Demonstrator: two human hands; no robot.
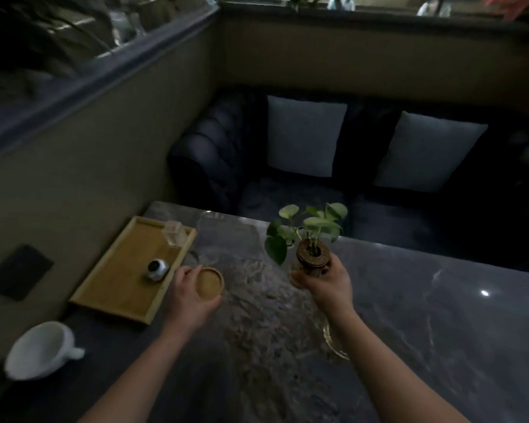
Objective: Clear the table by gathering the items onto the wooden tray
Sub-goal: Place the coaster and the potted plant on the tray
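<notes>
The wooden tray point(116, 279) lies at the table's left edge. On it stand a clear glass container point(174, 234) and a small white jar with a dark top point(157, 269). My left hand point(190, 296) holds a round wooden coaster point(209, 283) just right of the tray. My right hand point(326, 280) grips a small potted plant point(310, 236) with green leaves, lifted above the table's middle. A white cup point(40, 349) lies tilted on the table at the near left.
The dark marble table point(409, 331) stretches right and toward me. A glass object point(335, 341) shows under my right forearm. A dark sofa point(214, 154) with two pale cushions sits beyond the table. A wall runs along the left.
</notes>
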